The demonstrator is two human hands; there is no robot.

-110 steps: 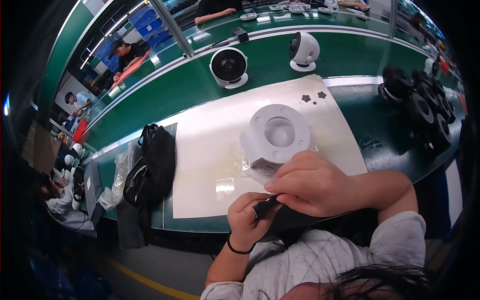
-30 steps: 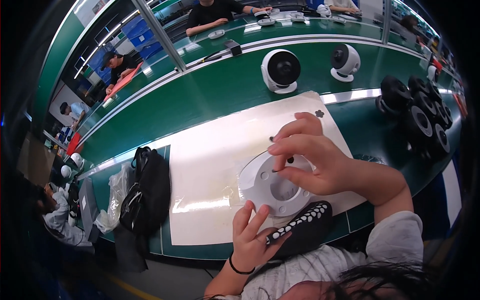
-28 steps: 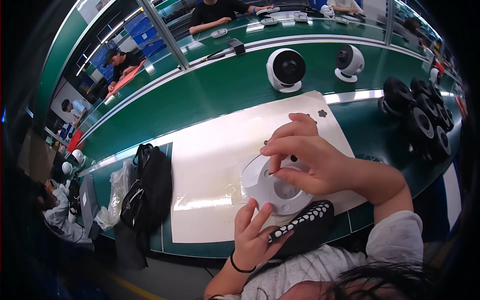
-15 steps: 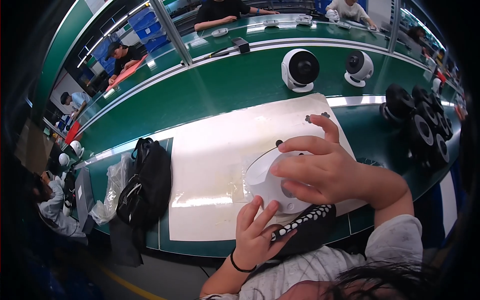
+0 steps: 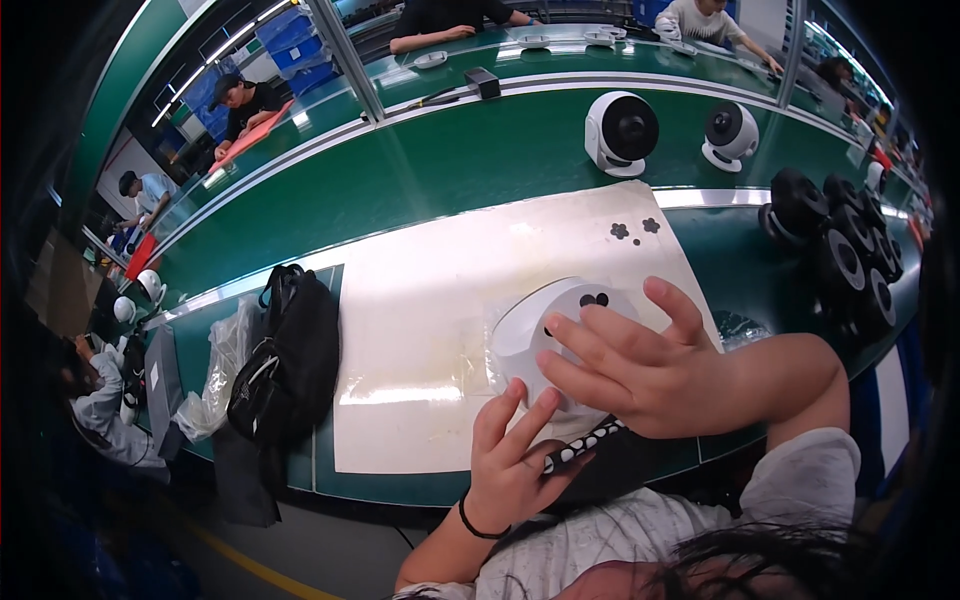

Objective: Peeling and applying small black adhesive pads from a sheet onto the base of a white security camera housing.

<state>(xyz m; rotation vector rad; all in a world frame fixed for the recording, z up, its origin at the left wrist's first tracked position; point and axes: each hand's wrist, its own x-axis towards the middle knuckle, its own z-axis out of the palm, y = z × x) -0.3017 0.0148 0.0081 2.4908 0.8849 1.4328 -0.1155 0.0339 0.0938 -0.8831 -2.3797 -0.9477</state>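
A white, rounded plastic housing [image 5: 535,310] lies on the cream mat in front of me, with small black flower-like marks [image 5: 594,300] on its far side. My right hand [image 5: 640,375] reaches over it from the right, fingers spread and fingertips touching its surface; the thumb is hidden. A tiny black spot shows beside one fingertip. My left hand [image 5: 515,460] is at the housing's near edge, two fingertips raised against it. Its other fingers are closed on a black strip with white oval spots [image 5: 580,448], partly covered by my right hand.
Black flower shapes [image 5: 620,231] lie at the mat's [image 5: 410,330] far right corner. A black bag [image 5: 290,360] and clear plastic [image 5: 222,370] are on the left. Two white devices with black round fronts [image 5: 622,135] stand beyond; black round parts [image 5: 845,260] are piled right. Several people work nearby.
My right hand has shifted nearer to me across the housing, uncovering black marks on its far side and hiding more of the spotted strip. My left hand keeps its hold.
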